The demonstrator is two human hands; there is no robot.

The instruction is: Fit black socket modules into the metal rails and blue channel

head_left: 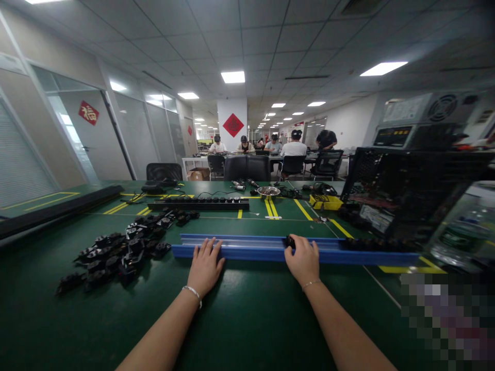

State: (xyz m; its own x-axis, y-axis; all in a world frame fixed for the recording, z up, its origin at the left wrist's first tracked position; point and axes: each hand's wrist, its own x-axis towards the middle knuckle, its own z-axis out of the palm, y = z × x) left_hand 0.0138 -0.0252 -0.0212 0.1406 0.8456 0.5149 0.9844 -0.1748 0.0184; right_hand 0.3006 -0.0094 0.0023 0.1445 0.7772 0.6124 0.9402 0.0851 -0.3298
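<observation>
A long blue channel rail [251, 252] lies across the green table in front of me. My left hand [207, 265] rests near its left end, fingers stretched out over the channel. With my right hand [303, 257] I pinch a small black part [288, 241] at the channel, right of the middle; my fingers partly hide it. A row of black parts [379, 245] fills the rail's right end. Left of the rail spreads a loose pile of black plastic parts [127, 250], some with pale or metallic faces.
Behind the rail lie a black bar with round pieces [199, 204], a metal bowl [268, 191] and a yellow bin [326, 202]. An opened computer case [406, 190] and plastic bottles [464, 232] stand at right. A long black bar [62, 210] lies at left. People sit farther back.
</observation>
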